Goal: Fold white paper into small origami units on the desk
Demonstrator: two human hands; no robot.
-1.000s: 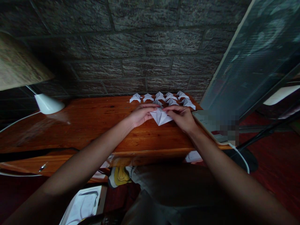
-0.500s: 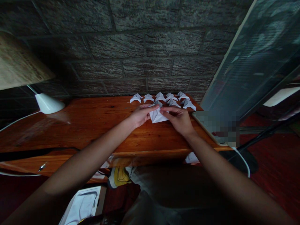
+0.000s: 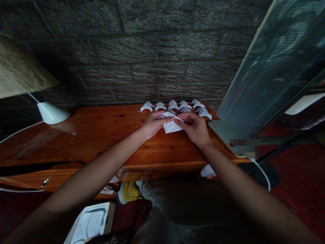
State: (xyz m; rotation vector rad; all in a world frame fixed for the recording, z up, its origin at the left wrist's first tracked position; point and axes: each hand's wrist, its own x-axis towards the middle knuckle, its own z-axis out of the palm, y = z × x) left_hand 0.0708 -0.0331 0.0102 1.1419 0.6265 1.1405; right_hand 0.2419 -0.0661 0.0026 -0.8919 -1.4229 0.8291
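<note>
Between my two hands is a sheet of white folded paper (image 3: 173, 126), creased and held just above the wooden table. My left hand (image 3: 154, 124) grips its left side, thumb on top and the fingers behind. On the right, my right hand (image 3: 195, 126) pinches the paper's upper right part between thumb and fingers. Just beyond my hands, several folded white paper pieces (image 3: 172, 104) stand in two rows near the wall. The paper and my hands partly hide the front row.
A lamp with a white base (image 3: 53, 113) stands at the left of the wooden table (image 3: 101, 135). The brick wall (image 3: 142, 51) rises behind. At the right edge leans a framed glass-like panel (image 3: 259, 67). An open white box (image 3: 88, 220) lies below.
My left thumb has moved slightly right across the paper, and its upper part looks folded differently. Both hands stay in almost the same place.
</note>
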